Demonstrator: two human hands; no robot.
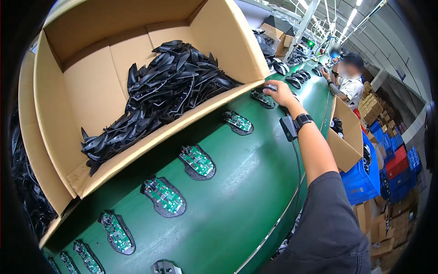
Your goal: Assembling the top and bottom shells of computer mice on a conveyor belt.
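My right hand (281, 94) is stretched to the far part of the green work surface, with its fingers closed on a dark, curved mouse cover (270, 87). Right under it lies a mouse base with a green circuit board (263, 99). Nearer me, more open mouse bases (197, 162) with bare boards form a slanting row, another one (165, 197) being in the middle. A black strap and a small cabled device (289, 127) sit on my right wrist. My left hand is out of sight; a similar dark device (165, 267) shows at the bottom edge.
A large open carton (232, 98) of black plastic shells (178, 82) overhangs the row on the left. Finished-looking mice (296, 81) stand farther along. A co-worker (351, 86) is at the right side, near a carton (345, 137) and a blue bin (362, 180).
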